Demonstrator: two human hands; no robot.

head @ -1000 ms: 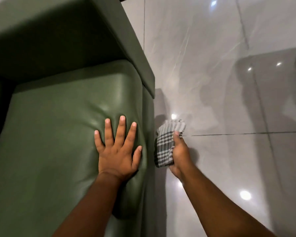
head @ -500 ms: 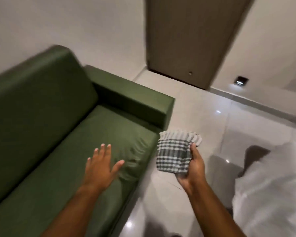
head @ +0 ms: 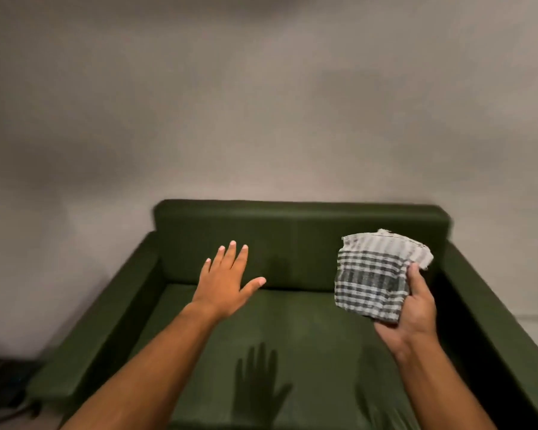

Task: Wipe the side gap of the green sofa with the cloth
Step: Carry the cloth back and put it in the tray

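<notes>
The green sofa (head: 298, 342) fills the lower half of the view, seen from the front, with its backrest against the wall. My right hand (head: 412, 308) holds a folded grey-and-white checked cloth (head: 375, 274) in the air above the right part of the seat, near the dark gap beside the right armrest (head: 491, 321). My left hand (head: 227, 280) hovers above the seat's middle-left, palm down with fingers spread, holding nothing. Its shadow falls on the seat cushion.
A plain grey wall (head: 261, 103) rises behind the sofa. The left armrest (head: 100, 333) runs toward me on the left. Dark cables or objects (head: 3, 386) lie on the floor at the lower left corner.
The view swung from the sofa's right end and floor to face the whole sofa. My left hand lifted off the seat cushion. My right hand carried the cloth up over the seat.
</notes>
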